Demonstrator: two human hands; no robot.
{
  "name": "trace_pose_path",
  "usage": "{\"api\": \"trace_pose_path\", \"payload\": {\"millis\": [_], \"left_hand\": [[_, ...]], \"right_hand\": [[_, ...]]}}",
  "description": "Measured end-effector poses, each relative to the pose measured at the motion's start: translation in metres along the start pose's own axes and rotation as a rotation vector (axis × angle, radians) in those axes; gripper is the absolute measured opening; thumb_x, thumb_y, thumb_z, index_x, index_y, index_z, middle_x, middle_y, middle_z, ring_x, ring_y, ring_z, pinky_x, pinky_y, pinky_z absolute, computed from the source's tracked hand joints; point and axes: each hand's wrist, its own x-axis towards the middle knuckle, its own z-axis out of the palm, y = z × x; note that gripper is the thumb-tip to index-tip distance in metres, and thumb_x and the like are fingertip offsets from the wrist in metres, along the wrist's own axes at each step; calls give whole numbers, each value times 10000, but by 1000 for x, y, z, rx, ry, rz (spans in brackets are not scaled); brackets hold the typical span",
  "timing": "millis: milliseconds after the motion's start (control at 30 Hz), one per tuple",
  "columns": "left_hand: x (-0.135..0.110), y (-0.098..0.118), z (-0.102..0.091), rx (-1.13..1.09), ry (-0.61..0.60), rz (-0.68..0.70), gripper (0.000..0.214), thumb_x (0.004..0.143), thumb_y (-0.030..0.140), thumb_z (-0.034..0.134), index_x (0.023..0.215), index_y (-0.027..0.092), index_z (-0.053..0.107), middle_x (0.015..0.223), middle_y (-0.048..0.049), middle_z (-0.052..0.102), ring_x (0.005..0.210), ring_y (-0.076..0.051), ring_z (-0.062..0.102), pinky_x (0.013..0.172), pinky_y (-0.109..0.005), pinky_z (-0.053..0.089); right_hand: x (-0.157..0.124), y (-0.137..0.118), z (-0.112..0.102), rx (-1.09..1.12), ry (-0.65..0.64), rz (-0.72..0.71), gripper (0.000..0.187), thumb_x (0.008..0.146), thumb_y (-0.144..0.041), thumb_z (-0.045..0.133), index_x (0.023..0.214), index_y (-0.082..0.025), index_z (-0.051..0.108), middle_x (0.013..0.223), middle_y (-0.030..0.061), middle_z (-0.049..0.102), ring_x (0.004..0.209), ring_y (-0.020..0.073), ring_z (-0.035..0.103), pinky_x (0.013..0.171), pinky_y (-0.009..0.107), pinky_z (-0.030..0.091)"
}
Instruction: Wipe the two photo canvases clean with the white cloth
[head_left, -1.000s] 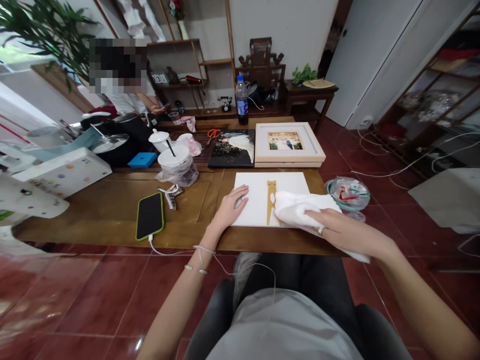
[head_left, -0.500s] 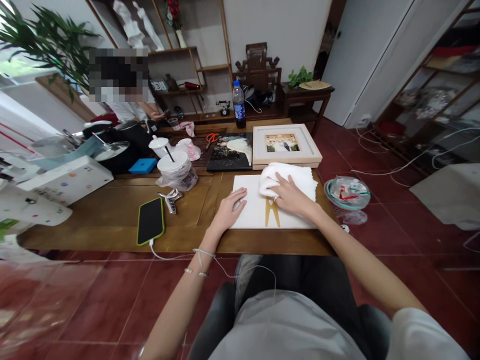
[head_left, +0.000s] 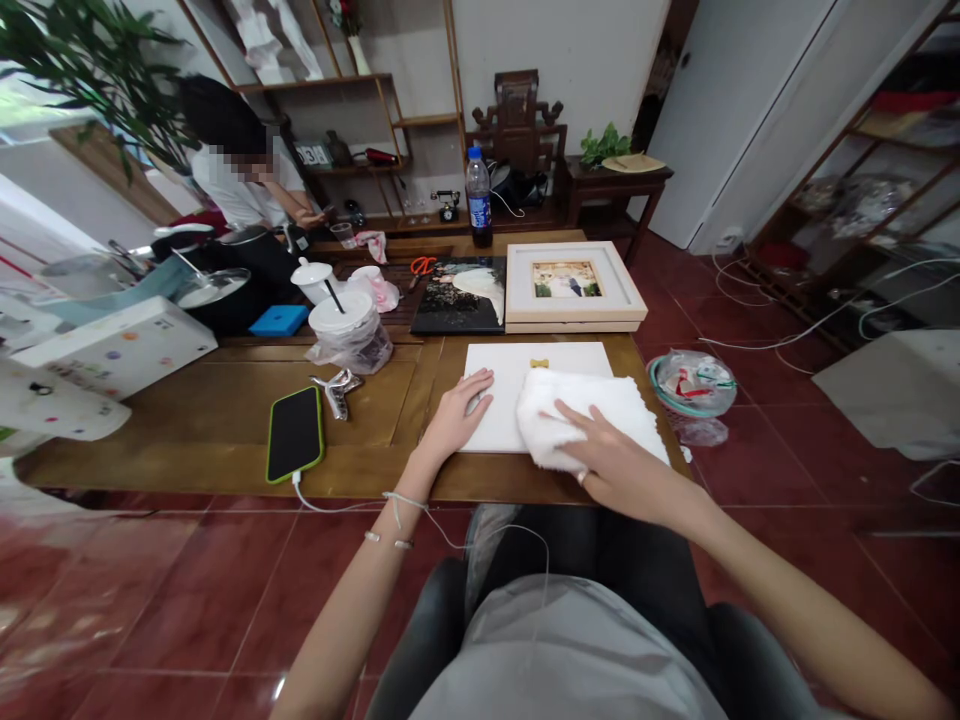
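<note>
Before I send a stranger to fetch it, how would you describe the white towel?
On the wooden table, find the flat white board close to the near edge. The towel lies over the board's right part, under the person's right hand. Unlike the smooth, straight-edged board, it looks soft and rumpled, with a ragged edge.

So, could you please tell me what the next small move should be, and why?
I'd probably slide the white cloth slightly away from the person with the right hand, over the gold piece: its far end shows uncovered beyond the cloth, while the left hand rests at the side of the white board, where it could steady it.
</note>
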Motion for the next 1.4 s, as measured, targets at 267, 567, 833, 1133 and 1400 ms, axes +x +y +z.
{"api": "trace_pose_path", "payload": {"millis": [267,567,833,1133,1400], "left_hand": [[1,2,-2,-7,-6,-3,332,887,283,467,1170,169,598,1279,-87,577,1246,-195,480,1106,-415,311],[1,1,-1,-13,8,1,331,888,284,467,1170,171,598,1274,-88,581,1241,-198,486,1096,-408,325],[0,3,-1,-6,3,-3,328,886,268,473,1161,148,604,1272,-102,580,1239,-199,488,1100,-403,319],[1,1,-1,-12,-1,5,337,887,279,474,1177,157,595,1281,-98,574,1247,-202,478,1103,-417,311],[0,1,-1,-13,-4,1,346,893,276,464,1192,152,587,1283,-99,572,1251,-197,474,1106,-411,308]], "right_hand": [[92,36,-3,-135,119,179,517,764,-101,418,1261,-192,524,1417,114,416,1375,348,170,1016,687,166],[53,3,7,-305,30,52,416,701,-41,479,1062,-127,666,1442,160,365,1371,352,191,1058,613,186],[15,-13,11,-188,16,-64,460,663,-47,495,1075,-171,658,1451,104,368,1388,286,170,1104,550,144],[89,32,2,-205,149,66,524,705,-90,465,1207,-186,580,1432,107,400,1372,274,223,1082,548,176],[87,9,14,-357,125,28,420,750,-103,497,1145,-140,633,1393,180,432,1346,344,258,1066,571,183]]}}
